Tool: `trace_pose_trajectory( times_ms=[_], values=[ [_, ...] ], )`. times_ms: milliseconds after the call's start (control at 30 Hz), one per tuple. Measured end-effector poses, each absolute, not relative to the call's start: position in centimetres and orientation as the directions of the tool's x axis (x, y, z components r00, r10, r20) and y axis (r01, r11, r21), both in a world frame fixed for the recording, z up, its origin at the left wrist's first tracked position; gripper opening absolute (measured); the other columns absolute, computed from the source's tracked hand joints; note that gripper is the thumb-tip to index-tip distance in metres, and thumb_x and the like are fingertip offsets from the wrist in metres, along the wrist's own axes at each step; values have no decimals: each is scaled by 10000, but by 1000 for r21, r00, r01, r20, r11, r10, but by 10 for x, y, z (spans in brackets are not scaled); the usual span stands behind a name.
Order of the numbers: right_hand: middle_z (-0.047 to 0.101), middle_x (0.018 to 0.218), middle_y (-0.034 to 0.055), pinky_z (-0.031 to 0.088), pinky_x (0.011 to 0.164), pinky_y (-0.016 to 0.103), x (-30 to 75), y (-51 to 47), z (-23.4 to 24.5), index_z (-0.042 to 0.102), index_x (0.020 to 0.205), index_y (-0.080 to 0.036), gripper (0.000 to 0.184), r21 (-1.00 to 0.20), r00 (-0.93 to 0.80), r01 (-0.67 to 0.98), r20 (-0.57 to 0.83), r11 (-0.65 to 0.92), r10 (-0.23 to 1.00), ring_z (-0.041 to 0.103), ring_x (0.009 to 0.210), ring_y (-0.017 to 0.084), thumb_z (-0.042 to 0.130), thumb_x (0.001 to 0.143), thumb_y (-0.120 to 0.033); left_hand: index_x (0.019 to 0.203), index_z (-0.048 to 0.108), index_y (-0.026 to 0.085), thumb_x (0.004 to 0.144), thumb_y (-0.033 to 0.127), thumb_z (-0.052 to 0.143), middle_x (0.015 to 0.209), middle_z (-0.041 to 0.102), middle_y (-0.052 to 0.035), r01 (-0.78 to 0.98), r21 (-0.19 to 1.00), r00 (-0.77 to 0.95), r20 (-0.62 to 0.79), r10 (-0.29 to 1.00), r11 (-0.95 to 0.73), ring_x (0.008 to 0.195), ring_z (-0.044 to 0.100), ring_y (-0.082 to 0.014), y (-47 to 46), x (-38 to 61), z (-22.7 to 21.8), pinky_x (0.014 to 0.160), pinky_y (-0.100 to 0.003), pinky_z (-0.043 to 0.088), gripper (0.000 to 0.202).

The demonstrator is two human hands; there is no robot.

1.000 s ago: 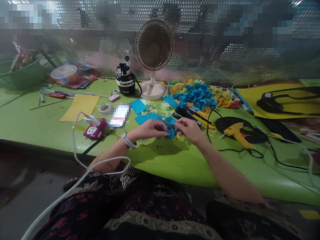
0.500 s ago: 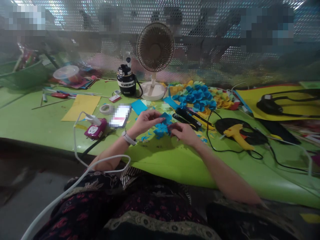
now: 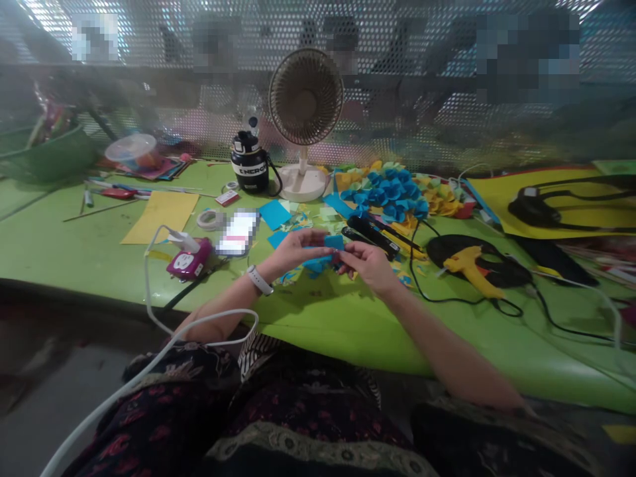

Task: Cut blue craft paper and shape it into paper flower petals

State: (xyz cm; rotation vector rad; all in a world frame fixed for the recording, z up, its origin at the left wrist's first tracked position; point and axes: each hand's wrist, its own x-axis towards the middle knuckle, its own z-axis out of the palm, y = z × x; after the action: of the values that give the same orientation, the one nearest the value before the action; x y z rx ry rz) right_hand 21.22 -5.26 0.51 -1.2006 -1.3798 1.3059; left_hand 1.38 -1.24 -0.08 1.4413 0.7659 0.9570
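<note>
A small piece of blue paper (image 3: pixel 334 242) is pinched between the fingertips of my left hand (image 3: pixel 298 254), which wears a white wristband. My right hand (image 3: pixel 366 264) meets it from the right, its thumb and forefinger closed at the lower edge of the same piece. Below and around the fingers lie blue paper scraps (image 3: pixel 318 267), partly hidden by the hands. A black stapler (image 3: pixel 373 236) rests just behind my right hand. Farther back sits a heap of curled blue paper pieces (image 3: pixel 387 191), with yellow and pale green ones around it.
A white fan (image 3: pixel 304 182) and a black bottle (image 3: pixel 248 165) stand at the back. On the left are a phone (image 3: pixel 237 232), tape roll (image 3: pixel 211 219), yellow sheet (image 3: pixel 161 217) and purple power adapter (image 3: pixel 189 260). A yellow glue gun (image 3: pixel 474 270) with its cord lies right.
My hands have come together; the blue piece now shows a flat face above the fingers. My left hand has shifted slightly right and down, uncovering blue paper behind it.
</note>
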Motion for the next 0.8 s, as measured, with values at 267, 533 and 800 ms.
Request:
trace_pose_trajectory(
  times_ms=[267, 533, 800],
  values=[
    [726, 823, 63, 494, 614, 313, 224, -47, 4, 671, 845, -191, 274, -858, -118, 499, 71, 121, 990, 645, 655, 178, 666, 805, -462, 775, 606, 135, 746, 423, 822, 780, 723, -31, -167, 977, 392, -56, 918, 131, 727, 724, -142, -17, 20, 0, 642, -235, 551, 361],
    [670, 1119, 114, 441, 699, 317, 222, -41, 1, 659, 1050, -183, 290, -152, -161, 975, 31, 163, 987, 651, 999, 273, 625, 827, -364, 790, 580, 145, 750, 347, 830, 762, 718, -11, -201, 971, 286, -70, 956, 131, 697, 723, -123, -13, 18, 9, 564, -190, 533, 324],
    [713, 1106, 136, 428, 689, 341, 218, -27, 6, 662, 1027, -169, 344, -89, -105, 992, -114, 95, 988, 685, 1006, 323, 636, 810, -435, 814, 608, 133, 718, 379, 857, 804, 742, -31, -239, 955, 316, -94, 944, 175, 657, 714, -109, -14, 18, 10, 560, -181, 533, 363]
  ],
)
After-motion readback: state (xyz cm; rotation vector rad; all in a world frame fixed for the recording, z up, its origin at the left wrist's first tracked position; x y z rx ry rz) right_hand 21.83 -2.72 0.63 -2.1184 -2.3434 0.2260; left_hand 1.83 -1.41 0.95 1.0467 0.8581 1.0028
